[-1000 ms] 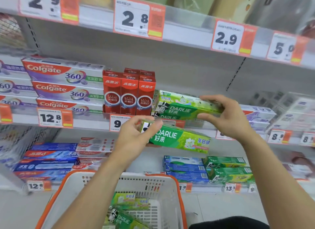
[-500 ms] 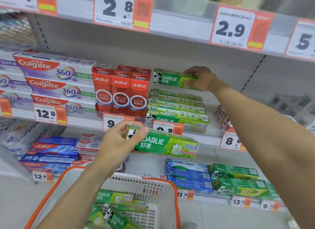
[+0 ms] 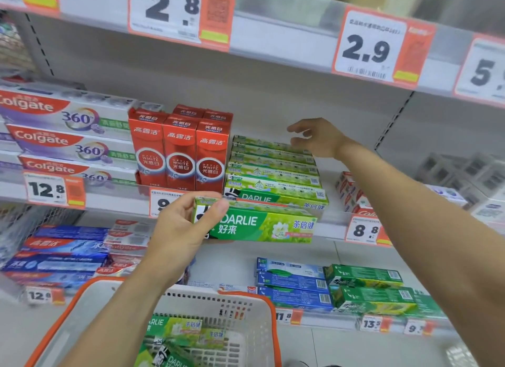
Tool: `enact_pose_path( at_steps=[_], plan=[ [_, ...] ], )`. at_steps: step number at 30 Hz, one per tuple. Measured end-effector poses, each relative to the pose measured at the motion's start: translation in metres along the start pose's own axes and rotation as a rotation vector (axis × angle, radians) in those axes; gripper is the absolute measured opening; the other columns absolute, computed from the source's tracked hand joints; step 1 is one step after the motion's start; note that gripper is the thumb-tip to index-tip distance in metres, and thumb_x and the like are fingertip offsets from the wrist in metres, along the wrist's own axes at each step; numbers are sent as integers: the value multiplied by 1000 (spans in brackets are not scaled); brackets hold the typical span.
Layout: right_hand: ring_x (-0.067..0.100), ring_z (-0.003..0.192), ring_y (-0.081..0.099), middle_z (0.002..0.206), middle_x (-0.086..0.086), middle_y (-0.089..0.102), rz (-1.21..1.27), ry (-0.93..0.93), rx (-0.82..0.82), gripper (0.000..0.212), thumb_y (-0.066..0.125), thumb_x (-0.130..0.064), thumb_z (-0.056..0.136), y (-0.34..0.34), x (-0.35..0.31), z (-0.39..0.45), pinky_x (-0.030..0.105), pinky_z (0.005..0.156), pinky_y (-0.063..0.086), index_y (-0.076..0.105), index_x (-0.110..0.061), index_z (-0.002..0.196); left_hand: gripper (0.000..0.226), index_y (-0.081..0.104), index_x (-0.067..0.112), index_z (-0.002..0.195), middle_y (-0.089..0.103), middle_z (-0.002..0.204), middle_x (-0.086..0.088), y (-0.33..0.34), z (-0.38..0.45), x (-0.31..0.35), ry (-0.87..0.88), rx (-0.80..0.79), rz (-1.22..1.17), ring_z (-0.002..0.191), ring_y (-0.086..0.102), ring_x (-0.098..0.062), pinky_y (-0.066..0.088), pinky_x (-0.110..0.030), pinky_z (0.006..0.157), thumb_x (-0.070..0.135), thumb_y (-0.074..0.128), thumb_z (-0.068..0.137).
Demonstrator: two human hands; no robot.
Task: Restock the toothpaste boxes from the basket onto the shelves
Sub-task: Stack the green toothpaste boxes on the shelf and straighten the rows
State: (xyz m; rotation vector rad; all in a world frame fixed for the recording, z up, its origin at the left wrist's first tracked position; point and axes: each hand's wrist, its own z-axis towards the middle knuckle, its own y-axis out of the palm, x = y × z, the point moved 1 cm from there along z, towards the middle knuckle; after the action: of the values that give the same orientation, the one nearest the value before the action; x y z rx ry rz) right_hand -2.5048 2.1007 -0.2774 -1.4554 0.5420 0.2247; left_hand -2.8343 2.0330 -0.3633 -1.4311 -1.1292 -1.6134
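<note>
Nearest: white basket [image 3: 254, 331] with orange rim, bottom of view. Inside it lie several green Darlie boxes [image 3: 175, 336], loosely piled, some tilted.

Left hand [image 3: 177, 227] is raised above the basket. Grip holds one green Darlie toothpaste box [image 3: 262, 226] by its left end, thumb across the front face, fingers behind. Box is level, long side across the view, printed face toward the camera. It hangs in front of the shelf edge [image 3: 109, 200], not resting on it.

Behind that box, on the middle shelf, sits a stack of Darlie boxes [image 3: 273, 172], lying flat, several layers high. The red upright boxes [image 3: 180, 151] stand just left of the stack, touching it. Further left are the Colgate 360 boxes [image 3: 68, 137], stacked flat.

Right hand [image 3: 317, 137] reaches over the rear top of the stack. Grip is wide, fingers spread and loosely bent, holding nothing. Whether the fingertips touch the top box: cannot tell.

Price tags along the shelf edge read 12.8 [image 3: 46, 189] and 8.8 [image 3: 364, 230].

Lower shelf: blue boxes [image 3: 292, 282] and dark green boxes [image 3: 366, 287] right, red and blue boxes [image 3: 65, 254] left.

Top shelf rail carries tags 2.8 [image 3: 169, 8] and 2.9 [image 3: 369, 49].
</note>
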Motion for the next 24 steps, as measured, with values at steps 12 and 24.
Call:
enact_pose_path(
  at_steps=[12,24],
  plan=[
    [6,106,67,112,-9,72,135,-202,-327,49,84,-33,74,-2,-29,-156,32,95,54,68,-30,120,46,70,15,109,75,109,1,25,-2,7,114,-59,-19,108,69,-17,54,-43,97,44,74,73],
    [1,105,67,115,-14,70,99,-249,95,43,81,-12,81,-26,-20,-144,22,99,50,64,-31,117,59,49,28,133,49,127,15,6,2,-9,347,102,537,116,48,0,39,-21,101,34,79,82]
  ],
)
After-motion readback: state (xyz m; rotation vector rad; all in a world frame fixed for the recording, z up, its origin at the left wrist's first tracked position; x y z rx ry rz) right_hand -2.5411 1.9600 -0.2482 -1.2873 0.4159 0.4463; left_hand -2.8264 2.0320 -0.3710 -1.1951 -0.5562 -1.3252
